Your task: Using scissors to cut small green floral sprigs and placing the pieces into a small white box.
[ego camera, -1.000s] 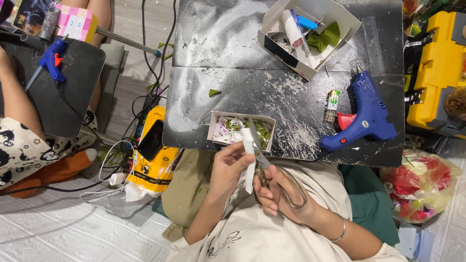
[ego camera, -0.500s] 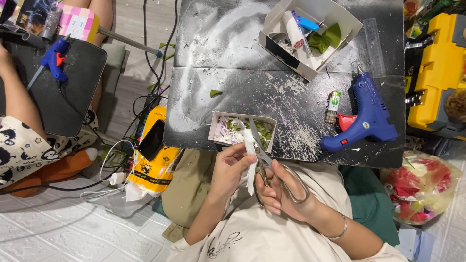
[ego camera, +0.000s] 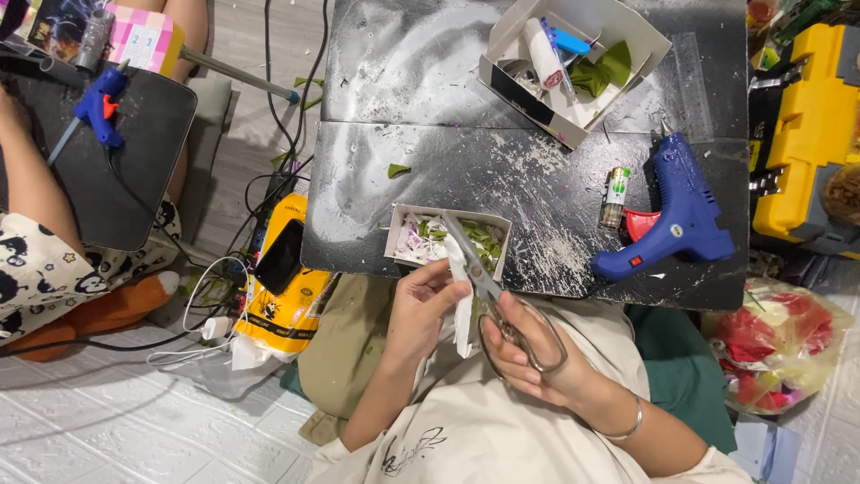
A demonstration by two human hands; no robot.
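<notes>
— Where is the strip of white paper (ego camera: 462, 300)?

— Just off the near edge of the scratched dark metal tabletop (ego camera: 537, 170), over the person's lap. The left hand (ego camera: 423, 305) pinches it from the left, fingers closed on the strip, so that grip is grasping the paper.

— And the other hand?

— The right hand (ego camera: 528, 354) is clenched through the loops of the steel scissors (ego camera: 488, 282); the blades point up and left along the strip, towards the small white cardboard tray of green and white scraps (ego camera: 448, 237) (it sits at the tabletop's near edge).

— What lies farther out?

— A blue hot-glue gun (ego camera: 667, 220) to the right, a small lighter (ego camera: 614, 197) just beside it, and an open white box of odds and ends (ego camera: 573, 63) at the far side.
</notes>
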